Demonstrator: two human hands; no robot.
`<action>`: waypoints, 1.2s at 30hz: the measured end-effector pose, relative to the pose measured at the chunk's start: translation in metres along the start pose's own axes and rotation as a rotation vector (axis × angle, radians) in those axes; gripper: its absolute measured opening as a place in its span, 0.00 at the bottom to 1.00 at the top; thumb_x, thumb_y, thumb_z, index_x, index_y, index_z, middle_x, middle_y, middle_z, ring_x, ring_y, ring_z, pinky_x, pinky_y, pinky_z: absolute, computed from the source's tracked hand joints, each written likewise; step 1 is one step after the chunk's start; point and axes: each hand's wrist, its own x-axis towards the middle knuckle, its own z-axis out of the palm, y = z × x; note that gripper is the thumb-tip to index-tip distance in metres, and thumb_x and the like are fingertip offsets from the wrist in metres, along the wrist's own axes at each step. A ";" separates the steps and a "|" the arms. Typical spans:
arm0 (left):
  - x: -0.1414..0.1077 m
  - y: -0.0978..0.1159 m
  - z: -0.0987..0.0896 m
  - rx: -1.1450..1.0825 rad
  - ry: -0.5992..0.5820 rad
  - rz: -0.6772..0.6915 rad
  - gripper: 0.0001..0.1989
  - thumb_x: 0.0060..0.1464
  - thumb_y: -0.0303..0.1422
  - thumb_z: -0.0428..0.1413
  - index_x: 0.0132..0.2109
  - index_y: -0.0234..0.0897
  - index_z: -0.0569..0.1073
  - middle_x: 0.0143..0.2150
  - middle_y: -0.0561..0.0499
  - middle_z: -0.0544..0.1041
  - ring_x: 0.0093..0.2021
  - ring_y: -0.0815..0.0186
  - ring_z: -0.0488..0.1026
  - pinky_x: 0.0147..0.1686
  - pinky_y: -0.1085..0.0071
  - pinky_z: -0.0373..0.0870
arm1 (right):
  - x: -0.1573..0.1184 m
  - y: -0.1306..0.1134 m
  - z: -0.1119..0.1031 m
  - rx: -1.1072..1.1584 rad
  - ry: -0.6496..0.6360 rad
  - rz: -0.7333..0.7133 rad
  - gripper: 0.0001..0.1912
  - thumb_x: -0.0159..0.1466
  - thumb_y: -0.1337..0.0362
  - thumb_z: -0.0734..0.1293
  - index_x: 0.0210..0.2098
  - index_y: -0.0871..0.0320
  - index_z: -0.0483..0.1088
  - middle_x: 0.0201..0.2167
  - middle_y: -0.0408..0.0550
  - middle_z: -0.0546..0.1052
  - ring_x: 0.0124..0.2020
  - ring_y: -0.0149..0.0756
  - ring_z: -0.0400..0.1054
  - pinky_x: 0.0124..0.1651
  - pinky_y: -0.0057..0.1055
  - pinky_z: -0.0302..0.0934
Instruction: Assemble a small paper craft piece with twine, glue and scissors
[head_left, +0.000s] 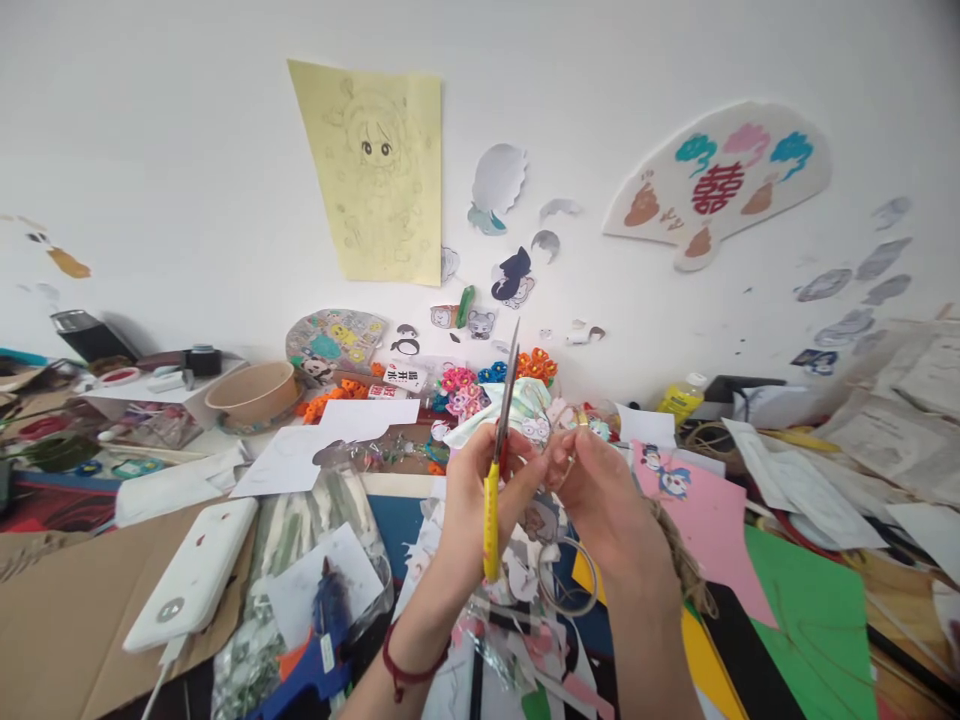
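My left hand (pixel 480 500) is closed around scissors (pixel 491 520) with yellow on the handle, their blades pointing up past the fingers. Its fingertips meet those of my right hand (pixel 611 500), which is pinched closed on something thin and pale, too small to make out. Both hands are raised over the cluttered table. Below them lie paper scraps (pixel 517 570) and a roll of tape (pixel 568 577). A bundle of brown twine (pixel 679 560) shows beside my right wrist, partly hidden by it. Behind the hands sit bright fuzzy flowers (pixel 463 390).
On the left are a white power bank (pixel 193 570) with a cable, a blue glue gun (pixel 322 640) and a beige bowl (pixel 253 392). Pink paper (pixel 709 530) and green paper (pixel 814 620) lie at right, near a yellow bottle (pixel 682 395). Behind rises a white wall with drawings.
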 end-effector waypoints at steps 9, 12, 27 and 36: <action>-0.003 0.021 -0.022 0.181 -0.131 -0.107 0.15 0.50 0.43 0.63 0.35 0.35 0.70 0.26 0.56 0.66 0.25 0.72 0.62 0.25 0.76 0.59 | -0.005 -0.011 -0.004 -0.394 0.111 -0.202 0.11 0.60 0.55 0.73 0.35 0.56 0.79 0.22 0.43 0.74 0.21 0.29 0.65 0.26 0.28 0.62; -0.003 0.024 -0.026 0.260 -0.138 -0.067 0.13 0.51 0.40 0.62 0.34 0.36 0.71 0.26 0.55 0.67 0.26 0.72 0.63 0.25 0.76 0.60 | -0.009 -0.015 -0.007 -0.503 0.129 -0.203 0.07 0.60 0.58 0.74 0.32 0.56 0.79 0.22 0.44 0.75 0.22 0.30 0.67 0.26 0.28 0.64; -0.028 -0.006 -0.036 0.521 -0.141 0.138 0.19 0.61 0.46 0.51 0.51 0.36 0.64 0.44 0.46 0.70 0.41 0.60 0.65 0.43 0.64 0.63 | -0.012 -0.013 0.009 -0.123 0.123 -0.275 0.08 0.60 0.57 0.74 0.33 0.54 0.76 0.23 0.42 0.74 0.24 0.30 0.68 0.29 0.29 0.66; -0.028 -0.013 -0.040 0.579 -0.239 0.123 0.14 0.58 0.42 0.52 0.44 0.37 0.64 0.43 0.46 0.70 0.40 0.60 0.65 0.40 0.65 0.61 | -0.009 -0.007 0.010 0.013 -0.020 -0.165 0.14 0.57 0.53 0.75 0.26 0.53 0.70 0.20 0.39 0.68 0.20 0.29 0.61 0.24 0.27 0.59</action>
